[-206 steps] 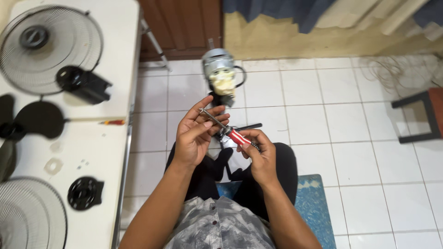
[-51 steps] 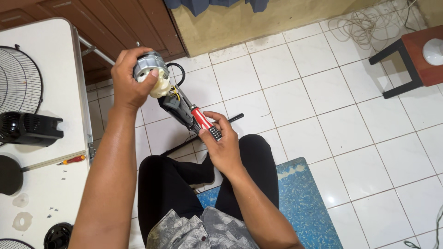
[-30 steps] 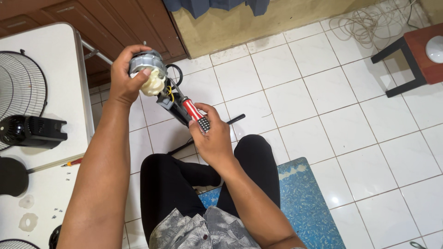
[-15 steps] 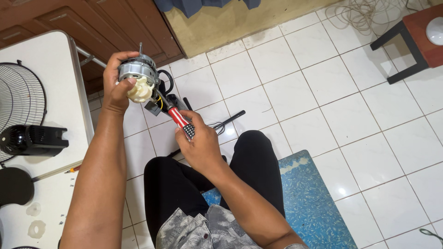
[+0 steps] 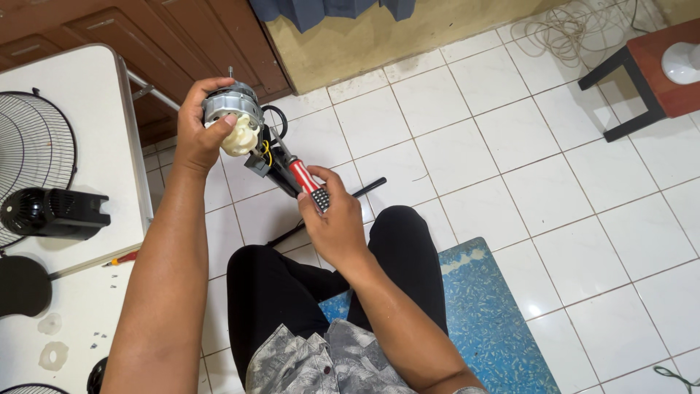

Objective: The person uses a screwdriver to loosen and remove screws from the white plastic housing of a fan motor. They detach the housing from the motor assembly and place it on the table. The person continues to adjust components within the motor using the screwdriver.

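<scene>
From my head camera: compared with half a second back, my left hand has barely shifted and the fan motor sits about where it was, up over the white tiled floor, beside the table edge. My right hand is in much the same spot below it.

The motor's shaft points up and away from me, its cream gearbox end facing me under my thumb. The screwdriver runs on a slant, its red-and-black handle low toward my right hand, its shank rising up-left into the motor's underside by the black bracket and wires.

My left grip is closed around the motor's metal body. My right grip is closed on the screwdriver handle, fingers wrapped over it. On the table lie a fan grille and a black housing.
</scene>
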